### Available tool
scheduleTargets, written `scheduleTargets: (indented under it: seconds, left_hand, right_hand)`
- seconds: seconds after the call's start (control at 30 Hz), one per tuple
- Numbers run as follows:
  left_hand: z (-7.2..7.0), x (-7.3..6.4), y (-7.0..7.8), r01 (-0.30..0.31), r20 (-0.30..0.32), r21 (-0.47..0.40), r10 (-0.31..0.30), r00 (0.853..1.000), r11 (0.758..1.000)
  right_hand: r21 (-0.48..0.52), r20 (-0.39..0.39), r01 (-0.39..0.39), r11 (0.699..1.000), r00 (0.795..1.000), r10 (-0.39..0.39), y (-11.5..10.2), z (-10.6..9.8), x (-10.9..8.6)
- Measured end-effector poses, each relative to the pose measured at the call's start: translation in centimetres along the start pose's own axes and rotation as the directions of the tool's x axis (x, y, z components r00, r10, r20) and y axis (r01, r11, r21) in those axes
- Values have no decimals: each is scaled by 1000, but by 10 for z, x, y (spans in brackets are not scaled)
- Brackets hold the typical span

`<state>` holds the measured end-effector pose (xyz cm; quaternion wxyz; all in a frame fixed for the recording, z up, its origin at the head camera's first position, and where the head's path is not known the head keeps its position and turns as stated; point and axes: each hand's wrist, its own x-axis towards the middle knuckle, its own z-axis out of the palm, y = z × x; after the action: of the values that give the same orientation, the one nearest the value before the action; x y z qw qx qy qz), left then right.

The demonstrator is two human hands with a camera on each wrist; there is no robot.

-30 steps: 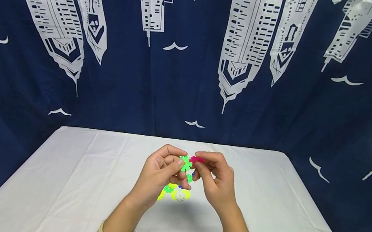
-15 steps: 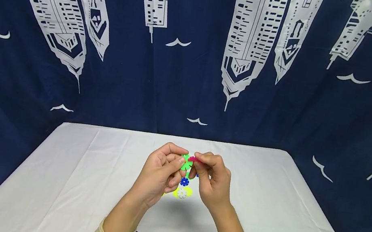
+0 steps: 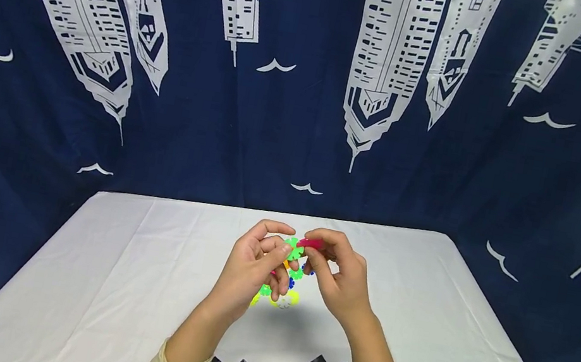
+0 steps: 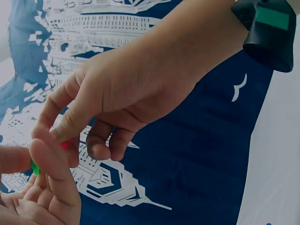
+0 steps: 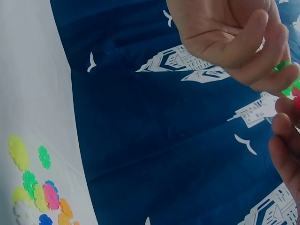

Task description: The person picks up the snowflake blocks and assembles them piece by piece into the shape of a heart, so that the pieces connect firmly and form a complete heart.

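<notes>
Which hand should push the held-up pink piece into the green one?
Probably the right hand: it pinches the pink piece, close beside the green piece that the left hand pinches and could steady.

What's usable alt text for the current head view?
A left hand pinches a green notched piece while the right hand holds a pink piece at its edge, above a white-covered table. More colored pieces lie on the table, partly hidden by the hands; beyond hangs a navy cloth printed with white upside-down buildings.
</notes>
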<state>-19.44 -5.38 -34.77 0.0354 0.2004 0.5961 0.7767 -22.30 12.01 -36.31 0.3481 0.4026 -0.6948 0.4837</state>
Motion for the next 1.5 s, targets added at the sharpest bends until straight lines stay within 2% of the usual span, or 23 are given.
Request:
scheduleTargets:
  seconds: [0.13,0.23,0.33,0.4,0.47,0.5,0.57,0.63,0.7,0.77,0.87,1.03,1.2,1.4,1.5]
  left_hand:
    - [-1,0,0,-3,26,-19,3,1000,1000]
    - [-3,0,1,-16,12,-1,16,1000,1000]
    - [-6,2,2,-46,-20,33,46,999,998]
    - [-8,2,3,-66,-37,53,68,997,996]
    - [-10,2,4,-84,-49,62,87,995,995]
    - [-11,2,4,-90,-52,66,93,994,994]
    - [-13,2,4,-100,-57,73,104,993,992]
    - [-14,2,4,-108,-62,78,113,992,991]
    - [-15,2,4,-115,-65,85,120,991,990]
    - [-16,2,4,-122,-67,95,129,989,988]
    - [-18,3,3,-130,-71,110,138,988,985]
    - [-19,4,4,-140,-73,119,149,986,983]
    - [-19,3,3,-135,-72,123,145,987,983]
    - [-18,3,4,-132,-64,125,141,988,983]
    - [-17,3,4,-132,-62,125,141,988,983]
  right_hand:
    - [-25,3,-4,1000,1000,5,1,1,0]
    - [-45,18,-24,999,1000,25,2,-1,1]
    - [-77,51,-129,989,990,133,7,-5,0]
    - [-112,92,-235,966,965,246,13,-7,-1]
    - [-151,152,-361,920,911,382,21,-7,-5]
    - [-176,193,-412,894,876,442,27,-5,-7]
    - [-246,280,-488,838,791,543,40,-1,-14]
    - [-316,362,-513,798,712,601,54,4,-24]
    - [-352,429,-517,780,652,625,68,10,-35]
    - [-351,480,-521,778,613,627,80,15,-45]
    - [-320,538,-536,781,576,615,91,20,-57]
    - [-317,582,-506,802,563,586,99,25,-69]
    - [-395,578,-438,807,564,589,100,30,-75]
    - [-459,555,-384,801,580,596,102,33,-78]
    - [-442,550,-383,811,599,582,103,33,-78]
